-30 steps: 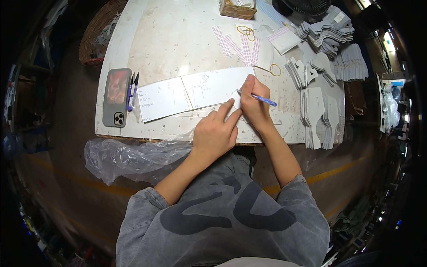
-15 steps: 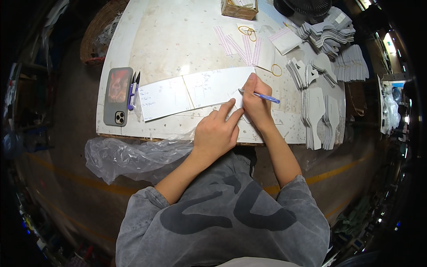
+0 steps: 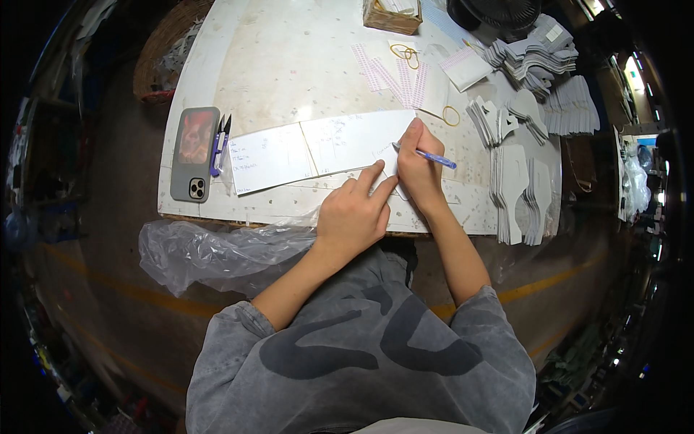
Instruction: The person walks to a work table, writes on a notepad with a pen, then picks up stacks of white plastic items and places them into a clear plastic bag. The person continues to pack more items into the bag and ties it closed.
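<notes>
My right hand [image 3: 418, 168] grips a blue pen [image 3: 428, 155], its tip on the right end of a long white card [image 3: 318, 148] lying on the white table [image 3: 289, 65]. The card carries handwriting on its left and middle panels. My left hand [image 3: 356, 210] rests flat beside the right hand, fingers spread on the table just below the card's lower edge, holding nothing.
A phone [image 3: 194, 152] and small snips [image 3: 219, 134] lie left of the card. Rubber bands [image 3: 405, 52], paper strips [image 3: 394, 76] and stacks of white cut-out cards [image 3: 517, 166] sit to the right. A clear plastic bag [image 3: 217, 249] hangs off the front edge.
My right hand and the pen have shifted slightly along the card's right end; the left hand stays in place.
</notes>
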Available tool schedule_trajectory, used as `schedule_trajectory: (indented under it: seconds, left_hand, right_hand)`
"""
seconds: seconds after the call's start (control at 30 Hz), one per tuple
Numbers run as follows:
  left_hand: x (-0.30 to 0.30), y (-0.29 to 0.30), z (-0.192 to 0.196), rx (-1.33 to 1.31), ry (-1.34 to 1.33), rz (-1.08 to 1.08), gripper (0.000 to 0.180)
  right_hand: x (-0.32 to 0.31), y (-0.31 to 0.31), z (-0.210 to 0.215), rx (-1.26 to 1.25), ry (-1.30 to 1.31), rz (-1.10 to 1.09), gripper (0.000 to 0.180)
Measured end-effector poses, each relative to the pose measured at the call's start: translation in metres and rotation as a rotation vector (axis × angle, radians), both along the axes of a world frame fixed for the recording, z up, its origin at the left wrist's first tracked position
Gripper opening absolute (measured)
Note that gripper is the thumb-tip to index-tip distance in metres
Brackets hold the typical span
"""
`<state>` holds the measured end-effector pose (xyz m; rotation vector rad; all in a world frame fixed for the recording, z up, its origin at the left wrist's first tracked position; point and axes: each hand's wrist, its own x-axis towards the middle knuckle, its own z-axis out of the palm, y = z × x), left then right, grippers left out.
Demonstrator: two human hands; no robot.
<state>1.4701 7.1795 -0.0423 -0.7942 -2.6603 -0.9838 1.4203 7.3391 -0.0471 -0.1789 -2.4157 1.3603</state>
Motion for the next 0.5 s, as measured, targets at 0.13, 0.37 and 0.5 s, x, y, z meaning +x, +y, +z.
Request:
schedule_trajectory:
  seconds: [0.13,0.37,0.5]
  left_hand:
    - [0.0000,-0.0002,-0.0004,0.007,-0.008,-0.003,0.038]
    - [-0.0001,-0.0008,0.0011,-0.001,-0.011,-0.001,0.037]
    - [0.0001,-0.0009,0.0026,-0.005,-0.007,0.008,0.036]
  right_hand:
    - [-0.0004,-0.0013,0.0024,-0.018,-0.028,0.015,0.042]
    - [-0.0002,-0.0015,0.0061,0.028,-0.061,-0.020,0.045]
    - [-0.0027,0.0021,0.0038,-0.004,-0.009,-0.072,0.047]
